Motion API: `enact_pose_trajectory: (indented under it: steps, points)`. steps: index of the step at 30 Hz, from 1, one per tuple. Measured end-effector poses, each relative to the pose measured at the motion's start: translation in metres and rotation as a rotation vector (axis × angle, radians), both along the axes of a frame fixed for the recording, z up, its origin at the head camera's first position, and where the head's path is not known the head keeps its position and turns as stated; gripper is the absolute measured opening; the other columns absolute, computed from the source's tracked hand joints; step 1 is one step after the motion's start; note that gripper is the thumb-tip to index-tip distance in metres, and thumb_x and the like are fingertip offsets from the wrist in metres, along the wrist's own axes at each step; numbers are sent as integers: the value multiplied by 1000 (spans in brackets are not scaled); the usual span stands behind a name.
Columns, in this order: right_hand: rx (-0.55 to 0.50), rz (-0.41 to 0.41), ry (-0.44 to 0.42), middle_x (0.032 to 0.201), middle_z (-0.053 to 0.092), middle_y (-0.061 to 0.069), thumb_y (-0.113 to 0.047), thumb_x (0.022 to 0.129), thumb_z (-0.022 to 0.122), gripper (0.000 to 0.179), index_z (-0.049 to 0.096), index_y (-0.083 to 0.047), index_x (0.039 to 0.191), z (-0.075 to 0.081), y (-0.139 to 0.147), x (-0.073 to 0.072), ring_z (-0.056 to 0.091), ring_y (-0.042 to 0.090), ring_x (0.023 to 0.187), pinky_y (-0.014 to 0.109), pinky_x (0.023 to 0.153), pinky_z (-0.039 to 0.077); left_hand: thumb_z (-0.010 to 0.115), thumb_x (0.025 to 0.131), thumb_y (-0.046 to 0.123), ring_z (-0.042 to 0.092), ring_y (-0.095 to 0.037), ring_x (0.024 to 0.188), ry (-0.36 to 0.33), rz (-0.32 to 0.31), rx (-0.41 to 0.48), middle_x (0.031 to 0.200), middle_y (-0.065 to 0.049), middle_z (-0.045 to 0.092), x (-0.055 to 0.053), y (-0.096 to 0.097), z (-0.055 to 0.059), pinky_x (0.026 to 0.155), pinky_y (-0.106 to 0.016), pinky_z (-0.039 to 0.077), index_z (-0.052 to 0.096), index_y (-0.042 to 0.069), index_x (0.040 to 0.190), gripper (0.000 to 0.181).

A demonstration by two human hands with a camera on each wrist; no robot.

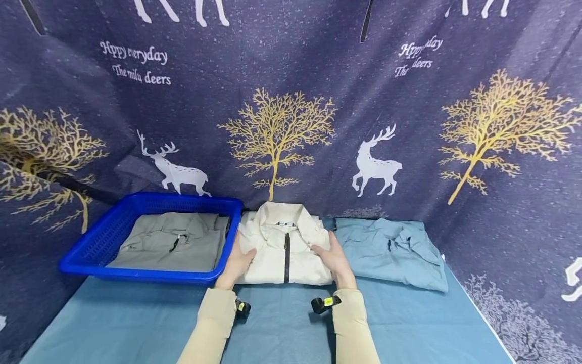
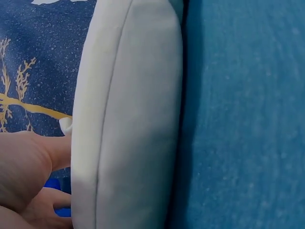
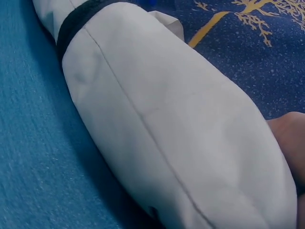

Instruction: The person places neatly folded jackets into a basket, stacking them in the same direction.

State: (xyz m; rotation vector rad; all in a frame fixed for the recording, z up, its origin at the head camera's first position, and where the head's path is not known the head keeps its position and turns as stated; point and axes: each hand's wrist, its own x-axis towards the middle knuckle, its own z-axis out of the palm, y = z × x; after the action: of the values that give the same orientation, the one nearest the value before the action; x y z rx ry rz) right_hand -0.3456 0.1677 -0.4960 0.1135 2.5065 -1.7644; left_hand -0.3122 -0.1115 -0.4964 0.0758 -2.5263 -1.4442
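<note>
1. On the dark backdrop (image 1: 309,65) in front of you, the left-hand lettering reads "Hppy everyday" and "The milu deers"; folds break up the similar lettering on the right.
2. The label (image 1: 285,224) inside the collar (image 1: 302,218) of your cream jacket (image 1: 268,265) is too small to read.
3. That jacket lies folded at the middle of the blue table cover (image 1: 282,323), between the basket and a folded blue garment (image 1: 382,255).
4. Its collar points away from you, toward the backdrop, and its black zipper (image 1: 287,258) runs from there toward you; foreshortening hides which side is longer.
5. Your left hand (image 1: 237,263) and right hand (image 1: 335,257) grip its opposite sides, thumbs on top; you cannot tell how the hidden fingers lie.
6. At your left, the blue basket (image 1: 136,274) holds folded grey clothing (image 1: 154,245) with a dark zip pull.
</note>
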Motion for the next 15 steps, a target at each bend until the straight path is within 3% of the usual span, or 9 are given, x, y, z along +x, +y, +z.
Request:
enact_pose_trajectory:
  steps: [7, 15]
  points:
    - [-32, -37, 50, 162, 11, 15, -18, 96, 64, 79, 16, -10, 158, 3, 2, 0, 8, 36, 147, 54, 115, 14, 66, 92, 12, 8, -40, 146, 26, 11, -6, 159, -26, 12, -1, 0, -5, 117, -51, 10, 12, -3, 155, 84]
    - [-30, -37, 105, 161, 16, 14, -16, 95, 64, 76, 20, -9, 157, 7, 1, -1, 11, 35, 147, 51, 116, 16, 65, 93, 11, 8, -37, 147, 58, 44, 69, 160, -22, 11, 1, 0, -2, 117, -49, 9, 11, 2, 156, 84]
